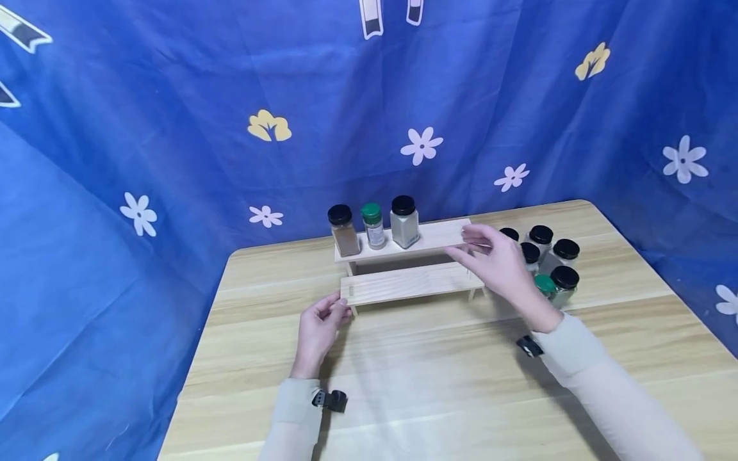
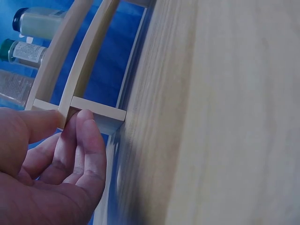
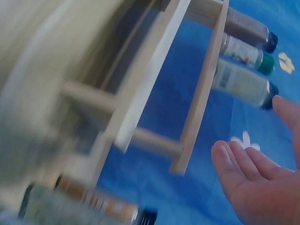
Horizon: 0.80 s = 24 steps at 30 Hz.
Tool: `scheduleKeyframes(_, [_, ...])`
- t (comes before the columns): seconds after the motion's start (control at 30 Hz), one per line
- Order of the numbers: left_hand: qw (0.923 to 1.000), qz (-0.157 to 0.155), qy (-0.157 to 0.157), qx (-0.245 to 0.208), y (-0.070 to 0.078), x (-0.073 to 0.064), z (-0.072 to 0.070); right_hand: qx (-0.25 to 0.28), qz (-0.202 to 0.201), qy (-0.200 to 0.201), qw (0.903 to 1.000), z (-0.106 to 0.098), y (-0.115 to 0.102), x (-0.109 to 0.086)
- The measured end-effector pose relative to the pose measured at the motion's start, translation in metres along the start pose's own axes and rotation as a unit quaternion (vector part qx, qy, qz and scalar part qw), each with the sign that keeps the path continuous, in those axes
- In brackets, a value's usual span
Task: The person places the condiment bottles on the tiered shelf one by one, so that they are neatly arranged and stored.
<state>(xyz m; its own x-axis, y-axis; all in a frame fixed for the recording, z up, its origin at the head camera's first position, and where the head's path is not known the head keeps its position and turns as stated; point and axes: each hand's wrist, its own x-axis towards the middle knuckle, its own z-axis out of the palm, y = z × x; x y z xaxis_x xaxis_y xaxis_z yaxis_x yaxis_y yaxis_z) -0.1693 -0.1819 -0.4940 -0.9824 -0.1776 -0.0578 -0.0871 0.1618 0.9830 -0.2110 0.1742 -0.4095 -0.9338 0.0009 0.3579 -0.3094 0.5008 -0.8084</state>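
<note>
A two-tier wooden rack (image 1: 412, 285) stands near the back of the table. Its upper shelf carries a brown-filled spice jar (image 1: 346, 238) with a black lid, a smaller green-lidded jar (image 1: 375, 227), and a pale-filled black-lidded jar (image 1: 405, 223). My left hand (image 1: 321, 325) pinches the left end of the lower shelf; in the left wrist view the thumb lies on top of the board (image 2: 89, 56) and the fingers curl beneath. My right hand (image 1: 497, 259) is over the rack's right end with its fingers extended and apart, holding nothing.
Right of the rack, several more jars stand grouped, among them a black-lidded jar (image 1: 564, 285) and a green-lidded one (image 1: 544, 285). The right forearm passes close in front of them. A blue patterned cloth (image 1: 346, 83) hangs behind the wooden table (image 1: 438, 384).
</note>
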Motion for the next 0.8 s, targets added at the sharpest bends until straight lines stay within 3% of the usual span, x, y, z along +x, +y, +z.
scheduleKeyframes(0.3, [1.0000, 0.003, -0.003, -0.004, 0.002, 0.000, 0.001, -0.047, 0.011, 0.058, 0.9972, -0.064, 0.026, -0.036])
scheduleKeyframes(0.47, [1.0000, 0.002, -0.004, 0.003, 0.003, 0.001, 0.000, -0.093, 0.014, 0.100, 0.9905, -0.093, 0.047, -0.058])
scheduleKeyframes(0.6, [1.0000, -0.001, -0.002, 0.006, 0.003, 0.003, 0.000, -0.118, 0.026, 0.120, 0.9855, -0.110, 0.067, -0.073])
scheduleKeyframes(0.8, [0.9999, -0.008, -0.005, 0.004, 0.002, 0.002, 0.001, -0.084, 0.037, 0.109, 0.9898, -0.121, 0.095, -0.088])
